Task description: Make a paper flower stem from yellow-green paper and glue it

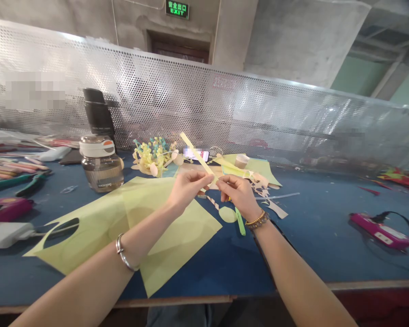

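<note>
A narrow pale yellow strip (198, 156) slants up and to the left from between my fingertips. My left hand (190, 185) pinches its lower end between thumb and finger. Close beside it, my right hand (236, 190) is closed at the same end of the strip, its fingertips pressed together. Under my hands lie a pale green oval piece (228, 215) and a bright green tool (240, 221). Large yellow-green sheets (177, 240) spread over the blue table (225, 268) beneath my left forearm.
A glass jar (102, 170) and a black bottle (98, 113) stand at the left. Yellow and teal paper flowers (155, 154) sit behind my left hand. Paper scraps (276, 209) lie right of my right hand. A purple power strip (381, 231) is at the right.
</note>
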The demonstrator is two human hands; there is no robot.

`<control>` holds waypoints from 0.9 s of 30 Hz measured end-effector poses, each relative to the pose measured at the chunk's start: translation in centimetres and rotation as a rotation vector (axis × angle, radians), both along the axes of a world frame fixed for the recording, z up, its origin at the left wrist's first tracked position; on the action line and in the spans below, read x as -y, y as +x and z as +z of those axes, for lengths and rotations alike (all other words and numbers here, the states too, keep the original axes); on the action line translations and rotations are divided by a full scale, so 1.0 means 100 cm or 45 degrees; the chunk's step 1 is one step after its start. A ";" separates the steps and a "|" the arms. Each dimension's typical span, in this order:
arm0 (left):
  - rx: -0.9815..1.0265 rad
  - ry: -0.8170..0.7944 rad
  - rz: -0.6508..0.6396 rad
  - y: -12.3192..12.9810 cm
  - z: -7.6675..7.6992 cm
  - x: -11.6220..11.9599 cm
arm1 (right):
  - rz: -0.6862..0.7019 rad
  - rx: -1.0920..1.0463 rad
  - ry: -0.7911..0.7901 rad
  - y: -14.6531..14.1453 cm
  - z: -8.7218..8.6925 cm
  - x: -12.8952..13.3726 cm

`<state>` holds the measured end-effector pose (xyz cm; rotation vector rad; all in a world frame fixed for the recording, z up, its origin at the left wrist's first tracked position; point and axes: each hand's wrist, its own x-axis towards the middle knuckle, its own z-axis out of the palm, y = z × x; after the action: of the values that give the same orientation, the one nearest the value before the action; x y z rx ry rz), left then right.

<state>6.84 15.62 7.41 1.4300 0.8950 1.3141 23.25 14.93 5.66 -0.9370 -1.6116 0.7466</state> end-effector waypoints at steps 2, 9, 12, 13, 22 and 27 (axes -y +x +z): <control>-0.017 0.018 0.003 0.000 0.000 0.000 | -0.006 -0.005 0.004 0.000 0.000 0.000; -0.048 0.068 0.014 0.001 -0.002 0.001 | -0.017 -0.029 0.004 -0.001 0.000 0.000; -0.043 0.067 0.006 0.001 -0.001 0.002 | -0.030 -0.010 0.027 -0.001 0.001 0.001; -0.032 0.053 0.000 0.002 -0.001 0.002 | -0.038 -0.002 0.036 -0.001 0.001 0.001; 0.102 -0.174 -0.106 0.003 -0.005 -0.001 | -0.039 0.038 0.046 0.000 0.001 0.000; 0.058 0.179 0.208 -0.003 -0.003 0.000 | -0.066 -0.039 0.016 0.000 0.000 -0.001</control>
<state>6.55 15.66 7.08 1.4519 0.9197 1.5523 23.22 15.05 5.63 -0.9503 -1.5576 0.7110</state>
